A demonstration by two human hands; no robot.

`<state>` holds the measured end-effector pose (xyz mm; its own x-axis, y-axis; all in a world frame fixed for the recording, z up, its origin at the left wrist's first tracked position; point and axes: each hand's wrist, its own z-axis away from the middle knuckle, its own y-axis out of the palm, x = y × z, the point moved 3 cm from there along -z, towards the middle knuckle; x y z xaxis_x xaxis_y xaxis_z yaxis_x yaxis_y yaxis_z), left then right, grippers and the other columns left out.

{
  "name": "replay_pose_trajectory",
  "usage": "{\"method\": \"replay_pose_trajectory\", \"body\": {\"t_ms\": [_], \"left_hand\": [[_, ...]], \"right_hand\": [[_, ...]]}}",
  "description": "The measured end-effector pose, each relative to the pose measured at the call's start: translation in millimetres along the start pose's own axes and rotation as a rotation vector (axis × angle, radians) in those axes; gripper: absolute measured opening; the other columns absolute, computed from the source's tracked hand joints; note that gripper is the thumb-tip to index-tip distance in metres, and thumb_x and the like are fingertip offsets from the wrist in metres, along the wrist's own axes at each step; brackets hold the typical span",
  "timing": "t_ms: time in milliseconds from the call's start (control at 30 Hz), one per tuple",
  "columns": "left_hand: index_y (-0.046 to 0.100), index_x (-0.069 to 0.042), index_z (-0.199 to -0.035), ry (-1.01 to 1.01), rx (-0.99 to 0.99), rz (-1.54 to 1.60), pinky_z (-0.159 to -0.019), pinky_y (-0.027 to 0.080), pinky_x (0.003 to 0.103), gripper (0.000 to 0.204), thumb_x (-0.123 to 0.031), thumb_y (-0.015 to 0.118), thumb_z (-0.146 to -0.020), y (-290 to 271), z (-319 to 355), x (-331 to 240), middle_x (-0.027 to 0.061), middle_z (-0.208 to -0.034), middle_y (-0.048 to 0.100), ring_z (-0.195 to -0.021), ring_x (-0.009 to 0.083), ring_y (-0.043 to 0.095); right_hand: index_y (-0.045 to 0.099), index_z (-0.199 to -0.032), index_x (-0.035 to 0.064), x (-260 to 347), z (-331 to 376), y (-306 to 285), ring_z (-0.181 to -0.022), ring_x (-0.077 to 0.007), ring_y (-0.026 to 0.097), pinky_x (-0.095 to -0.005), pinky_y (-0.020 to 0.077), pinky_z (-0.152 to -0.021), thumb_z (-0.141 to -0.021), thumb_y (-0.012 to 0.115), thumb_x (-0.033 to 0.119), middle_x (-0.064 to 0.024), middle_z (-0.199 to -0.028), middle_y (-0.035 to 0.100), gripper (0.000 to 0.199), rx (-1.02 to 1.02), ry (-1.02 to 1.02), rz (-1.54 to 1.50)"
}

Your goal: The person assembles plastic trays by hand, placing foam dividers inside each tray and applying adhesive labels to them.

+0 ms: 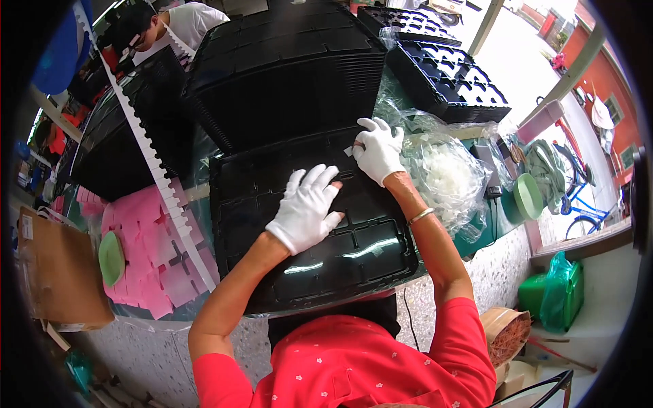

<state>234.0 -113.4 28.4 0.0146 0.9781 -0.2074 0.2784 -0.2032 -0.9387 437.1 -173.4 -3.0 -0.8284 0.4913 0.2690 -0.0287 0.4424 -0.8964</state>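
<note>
If the left hand [305,209] pushes too strongly, I think the smooth black tray [360,272] could slip over the near edge of the table [503,224]. This hand rests on it, fingers loosely spread. The right hand [378,151] is half curled at the tray's far right corner; whether it pinches the pale scrap [349,151], I cannot tell. Behind stands a black stack [299,102]; toward the table's left edge, pink sheets [136,248].
</note>
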Motion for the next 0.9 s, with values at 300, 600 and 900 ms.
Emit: {"method": "replay_pose_trajectory", "body": {"t_ms": [300, 600, 900], "left_hand": [[0.059, 0.003, -0.125, -0.254, -0.040, -0.172, -0.115, 0.028, 0.049, 0.056, -0.030, 0.073, -0.082, -22, 73, 43, 0.0181, -0.145, 0.046, -0.136, 0.0351, 0.040], [0.058, 0.003, -0.124, -0.572, -0.329, -0.006, -0.106, 0.041, 0.044, 0.044, -0.015, 0.068, -0.085, -54, 151, 84, 0.0176, -0.139, 0.053, -0.126, 0.0372, 0.051], [0.056, 0.004, -0.126, -0.879, -0.314, 0.198, -0.100, 0.047, 0.042, 0.047, -0.023, 0.065, -0.089, -50, 193, 86, 0.0217, -0.133, 0.057, -0.119, 0.0395, 0.058]], "right_hand": [[0.071, -0.072, 0.0108, 21, 13, 6, -0.136, -0.0329, 0.040, -0.0630, 0.0252, -0.107, -0.073, 0.068, 0.013, -0.0025, -0.128, 0.060, 0.004, -0.069, -0.242, -0.204], [0.077, -0.096, 0.0147, -101, 58, -85, -0.132, -0.0288, 0.046, -0.0635, 0.0247, -0.109, -0.083, 0.064, 0.034, -0.0070, -0.124, 0.065, 0.026, -0.020, 0.284, 0.728], [0.061, -0.119, 0.0038, -31, 124, -72, -0.114, -0.0355, 0.059, -0.0444, 0.0446, -0.100, -0.084, 0.066, 0.012, -0.0154, -0.127, 0.061, 0.036, -0.087, -0.028, -0.028]]}}
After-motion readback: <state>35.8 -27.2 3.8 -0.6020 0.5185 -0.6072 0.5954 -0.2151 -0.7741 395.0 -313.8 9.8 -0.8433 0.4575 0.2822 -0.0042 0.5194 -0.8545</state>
